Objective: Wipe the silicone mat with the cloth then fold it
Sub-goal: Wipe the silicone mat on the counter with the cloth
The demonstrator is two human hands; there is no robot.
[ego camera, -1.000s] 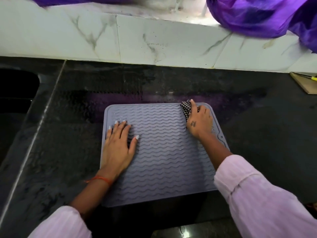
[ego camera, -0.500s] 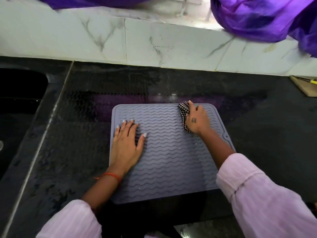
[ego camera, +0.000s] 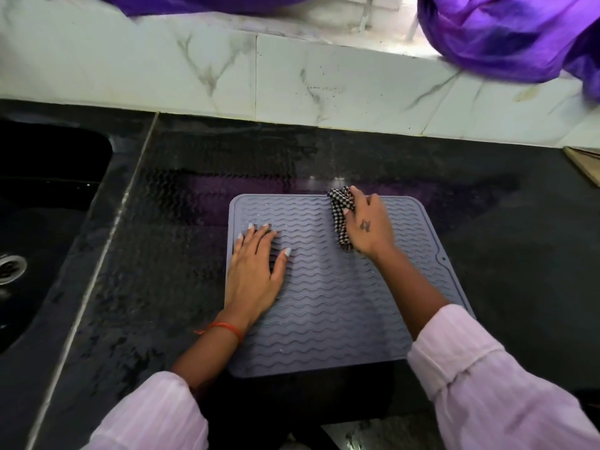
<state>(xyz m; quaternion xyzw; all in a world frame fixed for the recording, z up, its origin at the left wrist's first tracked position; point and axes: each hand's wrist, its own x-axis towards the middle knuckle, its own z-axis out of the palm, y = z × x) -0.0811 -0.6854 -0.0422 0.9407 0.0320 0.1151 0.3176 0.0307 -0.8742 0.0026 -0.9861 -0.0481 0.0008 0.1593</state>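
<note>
A grey-lilac silicone mat [ego camera: 331,306] with wavy ridges lies flat on the black counter [ego camera: 181,254], its near edge at the counter's front. My left hand [ego camera: 256,271] rests flat on the mat's left part, fingers spread. My right hand [ego camera: 367,227] is closed around a bunched black-and-white checked cloth [ego camera: 341,216] and presses it on the mat near the far edge, right of the middle.
A black sink [ego camera: 45,203] with a metal drain [ego camera: 9,269] is sunk into the counter at the left. White marble tiles [ego camera: 292,82] form the back wall. Purple fabric [ego camera: 506,34] hangs at the top right. A brown board corner [ego camera: 584,165] lies at the far right.
My right hand has slid the cloth a little leftward along the mat's far edge. My left hand stays planted on the mat. The camera has shifted, so the sink shows more.
</note>
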